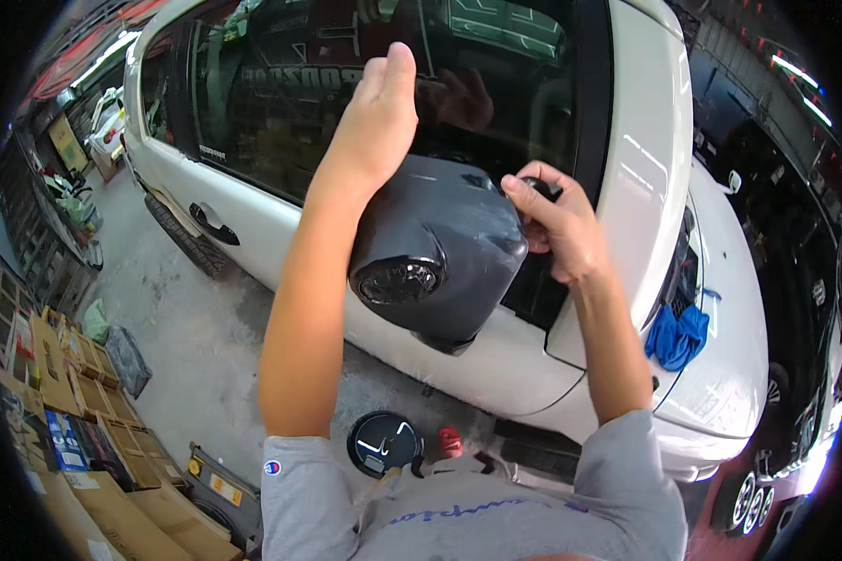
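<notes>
A dark grey side mirror housing (440, 243) with scuffed, pale marks stands out from the white car's front door, a glossy black round part on its near face. My left hand (384, 117) is raised beside the housing's upper left edge, fingers stretched upward and nothing seen in it; its palm side is turned away. At the housing's right side, my right hand (561, 220) has its thumb and fingers closed round a small black object (541, 187), close to the mirror's base. What that object is I cannot make out, as the fingers cover most of it.
The white car (627, 140) fills the middle, its window mirroring a hand. A blue cloth (678, 337) lies by the hood edge. Below are a round black stool top (384, 443) and a yellow-grey floor jack (220, 486). Cardboard boxes (94, 393) stack at lower left.
</notes>
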The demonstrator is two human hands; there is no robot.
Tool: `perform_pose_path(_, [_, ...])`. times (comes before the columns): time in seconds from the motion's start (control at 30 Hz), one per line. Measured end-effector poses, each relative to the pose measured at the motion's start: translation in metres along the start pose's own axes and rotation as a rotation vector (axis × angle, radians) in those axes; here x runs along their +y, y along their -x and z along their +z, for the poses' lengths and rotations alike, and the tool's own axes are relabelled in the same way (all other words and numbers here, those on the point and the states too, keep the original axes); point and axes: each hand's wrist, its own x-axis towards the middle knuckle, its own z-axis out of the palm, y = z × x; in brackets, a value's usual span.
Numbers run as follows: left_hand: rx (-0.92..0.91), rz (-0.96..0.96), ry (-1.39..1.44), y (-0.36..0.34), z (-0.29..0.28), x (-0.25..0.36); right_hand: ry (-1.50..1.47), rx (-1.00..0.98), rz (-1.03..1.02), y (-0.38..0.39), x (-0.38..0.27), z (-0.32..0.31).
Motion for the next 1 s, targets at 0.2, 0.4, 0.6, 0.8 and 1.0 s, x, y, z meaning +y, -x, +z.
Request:
perform_pose_path(0.2, [0.013, -0.001, 0.015, -0.001, -0.003, 0.000, 0.159, 0.170, -0.168, 0.003, 0.003, 0.013])
perform_pose_path(0.4, [0.002, 0.021, -0.039, -0.003, -0.002, -0.005, 0.228, 0.073, -0.295, -0.001, 0.005, 0.005])
perform_pose_path(0.6, [-0.014, 0.008, -0.011, 0.000, -0.005, 0.002, 0.291, 0.096, -0.326, 0.000, 0.001, 0.009])
perform_pose_path(0.8, [-0.023, 0.005, -0.023, -0.003, -0.001, 0.003, 0.360, 0.116, -0.383, -0.003, 0.002, 0.003])
perform_pose_path(1.0, [-0.054, -0.029, -0.078, 0.000, 0.001, -0.002, 0.204, 0.099, -0.238, 0.012, 0.011, 0.001])
